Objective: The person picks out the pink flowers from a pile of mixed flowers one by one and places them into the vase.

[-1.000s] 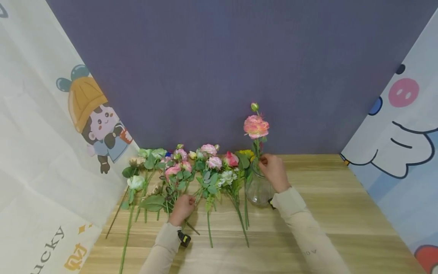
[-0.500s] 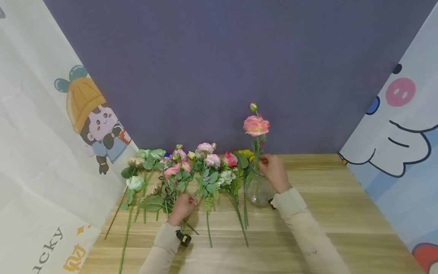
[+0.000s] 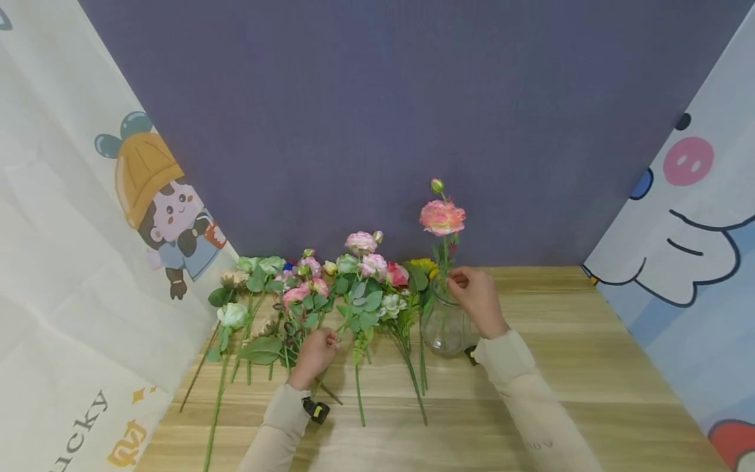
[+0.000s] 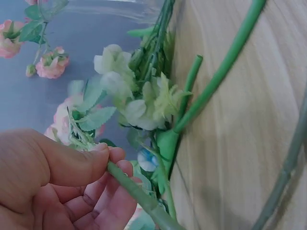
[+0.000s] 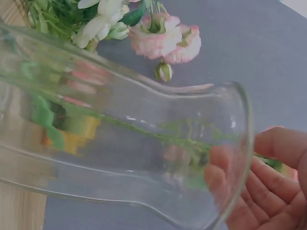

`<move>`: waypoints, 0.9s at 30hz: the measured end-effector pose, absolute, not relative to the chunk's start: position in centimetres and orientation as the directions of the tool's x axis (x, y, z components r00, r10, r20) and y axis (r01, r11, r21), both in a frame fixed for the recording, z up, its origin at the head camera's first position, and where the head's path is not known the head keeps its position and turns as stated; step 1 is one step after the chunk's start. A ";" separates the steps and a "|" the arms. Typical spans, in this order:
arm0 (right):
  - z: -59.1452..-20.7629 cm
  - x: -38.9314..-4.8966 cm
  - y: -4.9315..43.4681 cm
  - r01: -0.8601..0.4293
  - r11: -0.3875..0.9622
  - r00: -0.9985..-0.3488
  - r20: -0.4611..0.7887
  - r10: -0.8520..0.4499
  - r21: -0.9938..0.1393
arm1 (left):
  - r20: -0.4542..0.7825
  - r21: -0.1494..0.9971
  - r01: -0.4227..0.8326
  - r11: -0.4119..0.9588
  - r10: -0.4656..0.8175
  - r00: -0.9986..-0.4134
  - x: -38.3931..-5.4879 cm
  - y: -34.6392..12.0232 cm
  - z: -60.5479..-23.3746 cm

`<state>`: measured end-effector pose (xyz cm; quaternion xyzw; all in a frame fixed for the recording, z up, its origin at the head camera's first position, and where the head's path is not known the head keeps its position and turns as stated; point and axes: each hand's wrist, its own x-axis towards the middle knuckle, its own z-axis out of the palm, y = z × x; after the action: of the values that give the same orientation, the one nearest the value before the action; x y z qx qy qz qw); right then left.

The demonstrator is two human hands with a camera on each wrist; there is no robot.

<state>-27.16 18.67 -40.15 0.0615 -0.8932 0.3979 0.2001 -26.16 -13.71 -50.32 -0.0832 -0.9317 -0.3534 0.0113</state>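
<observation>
In the head view my left hand (image 3: 315, 357) pinches the green stem (image 4: 139, 191) of a pale pink flower (image 3: 373, 265). Its blooms are raised a little above the flowers behind. At the right, my right hand (image 3: 476, 298) holds the mouth of a clear glass vase (image 3: 445, 334); in the right wrist view the fingertips (image 5: 218, 165) show through the glass below the rim, the thumb by its edge. Whether they also touch the stem inside cannot be made out. A coral flower (image 3: 442, 217) with a bud stands upright in the vase.
Several artificial flowers lie left of the vase, among them a mint-green rose (image 3: 233, 316), a white cluster (image 3: 392, 305) and a yellow bloom (image 3: 426, 264). The wooden table (image 3: 566, 367) ends at a dark back panel (image 3: 377, 131). Printed curtains hang at both sides.
The pale pink flower in my left hand has risen slightly, blooms moving up and a little right. My right hand has stayed at the vase mouth, shifting only a touch.
</observation>
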 end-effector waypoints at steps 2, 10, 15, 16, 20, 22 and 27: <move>-40.1 -26.9 18.7 -0.280 0.660 -0.911 0.410 0.047 -0.698 | 0.096 0.647 0.179 0.741 0.154 -0.983 -26.0 -13.5 -50.1; -40.1 -26.0 18.1 -0.346 0.627 -0.886 0.462 0.025 -0.698 | 0.107 0.647 0.197 0.737 0.169 -0.980 -25.8 -12.9 -49.1; -40.0 -25.5 17.4 -0.384 0.594 -0.888 0.460 -0.026 -0.707 | 0.113 0.664 0.191 0.723 0.156 -0.981 -25.5 -12.6 -48.5; -40.0 -25.4 17.3 -0.396 0.579 -0.885 0.465 -0.033 -0.713 | 0.120 0.667 0.193 0.720 0.152 -0.981 -25.4 -12.5 -48.4; -40.3 -25.2 16.9 -0.426 0.542 -0.877 0.478 -0.049 -0.725 | 0.158 0.673 0.211 0.708 0.142 -0.977 -25.3 -12.1 -47.9; -40.6 -25.1 16.7 -0.426 0.523 -0.880 0.473 -0.050 -0.738 | 0.167 0.682 0.215 0.699 0.137 -0.976 -25.3 -12.0 -47.6; -41.1 -25.0 16.1 -0.420 0.518 -0.888 0.455 -0.066 -0.745 | 0.229 0.695 0.268 0.668 0.148 -0.962 -25.1 -11.5 -47.0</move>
<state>-25.02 16.10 -41.10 0.1427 -0.8505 0.4698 0.1885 -25.09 -11.54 -46.97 -0.1142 -0.9100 -0.3912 0.0766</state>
